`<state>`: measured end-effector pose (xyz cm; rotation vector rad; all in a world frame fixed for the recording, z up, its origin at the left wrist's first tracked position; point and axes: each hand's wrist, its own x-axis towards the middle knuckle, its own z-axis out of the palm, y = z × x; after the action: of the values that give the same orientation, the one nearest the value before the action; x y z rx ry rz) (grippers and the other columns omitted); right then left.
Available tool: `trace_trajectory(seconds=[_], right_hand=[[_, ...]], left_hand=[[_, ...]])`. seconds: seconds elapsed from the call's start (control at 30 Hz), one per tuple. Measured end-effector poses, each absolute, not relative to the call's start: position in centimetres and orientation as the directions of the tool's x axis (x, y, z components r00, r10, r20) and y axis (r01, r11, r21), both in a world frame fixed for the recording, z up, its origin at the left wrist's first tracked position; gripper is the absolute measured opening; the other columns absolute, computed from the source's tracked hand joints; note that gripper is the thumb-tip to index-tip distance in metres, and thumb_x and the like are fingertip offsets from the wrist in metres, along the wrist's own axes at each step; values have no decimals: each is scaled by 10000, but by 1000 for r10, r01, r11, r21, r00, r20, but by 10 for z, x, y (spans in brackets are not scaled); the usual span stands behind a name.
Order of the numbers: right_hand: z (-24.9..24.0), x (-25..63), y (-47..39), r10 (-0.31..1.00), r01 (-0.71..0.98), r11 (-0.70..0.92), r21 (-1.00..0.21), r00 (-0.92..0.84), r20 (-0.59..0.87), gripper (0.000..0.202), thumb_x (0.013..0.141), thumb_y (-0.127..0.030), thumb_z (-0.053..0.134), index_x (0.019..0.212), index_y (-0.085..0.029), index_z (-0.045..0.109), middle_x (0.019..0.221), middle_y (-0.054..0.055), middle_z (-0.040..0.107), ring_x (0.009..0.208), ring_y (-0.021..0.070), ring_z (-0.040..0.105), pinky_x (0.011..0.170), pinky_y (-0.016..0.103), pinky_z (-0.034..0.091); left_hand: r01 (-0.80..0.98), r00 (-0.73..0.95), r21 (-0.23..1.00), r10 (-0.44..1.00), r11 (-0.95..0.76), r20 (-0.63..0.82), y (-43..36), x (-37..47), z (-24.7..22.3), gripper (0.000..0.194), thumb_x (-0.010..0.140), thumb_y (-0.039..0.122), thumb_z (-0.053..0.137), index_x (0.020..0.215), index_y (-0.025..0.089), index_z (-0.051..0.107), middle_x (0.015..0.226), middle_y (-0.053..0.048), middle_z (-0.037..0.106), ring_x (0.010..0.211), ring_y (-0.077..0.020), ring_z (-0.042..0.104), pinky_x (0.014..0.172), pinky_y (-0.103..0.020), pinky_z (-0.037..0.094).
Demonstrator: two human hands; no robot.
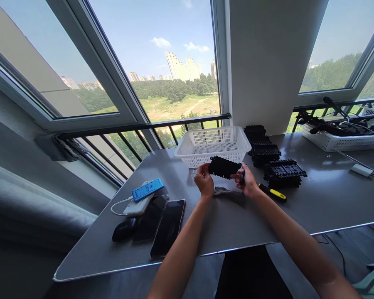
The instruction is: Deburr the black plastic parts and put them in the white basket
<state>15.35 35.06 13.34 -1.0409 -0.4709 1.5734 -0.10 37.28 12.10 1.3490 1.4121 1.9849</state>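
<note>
My left hand pinches the left end of a black plastic plate with toothed edges, held up over the table in front of the basket. At the plate's right end is my right hand, its fingers closed around a small dark object whose kind I cannot make out. The fingertips of that hand also reach the plate's edge. Below the plate lies a crumpled grey cloth. A yellow-and-black handled tool rests on the table beside my right wrist.
Behind the plate stands a white plastic basket. Stacks of similar black toothed parts sit to the right. Two dark phones, a mouse and a blue-screened device lie left. A loaded white basket stands far right.
</note>
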Motion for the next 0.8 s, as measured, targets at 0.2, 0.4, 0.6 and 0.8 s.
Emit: trace_trajectory(seconds=[0.2,0.4,0.6,0.8], right_hand=[[135,159,354,930,-705,-320,-632,-107,-351,392,778,-492,583,631,-211,352,703,75,668,416,75,415,340,163,231],[141,158,351,968,-709,-227,-668,-92,-232,151,665,-237,597,708,-196,458,627,-7,583,458,79,464,363,162,310],[138,153,349,985,-656,-88,-749,54,-163,245,580,-195,634,737,-218,448,617,-65,464,514,92,464,404,180,338],[132,151,349,884,-40,353,-935,341,320,196,717,-325,575,710,-220,410,666,-49,392,591,112,370,558,249,365]], left_hand=[[78,-459,856,744,-511,486,378,0,121,144,834,335,571,795,227,658,771,-9,651,775,-156,600,758,-246,449],[-229,-418,827,819,-514,393,385,2,118,256,799,415,621,881,182,690,852,-45,691,878,-170,628,867,-291,455],[-596,-255,730,941,-334,223,381,5,123,496,816,562,557,1109,181,680,1072,-95,701,1085,-214,613,979,-331,426],[-617,-60,777,992,-127,114,381,5,124,538,690,415,751,1166,188,648,1087,-73,702,1071,-217,623,965,-332,450]])
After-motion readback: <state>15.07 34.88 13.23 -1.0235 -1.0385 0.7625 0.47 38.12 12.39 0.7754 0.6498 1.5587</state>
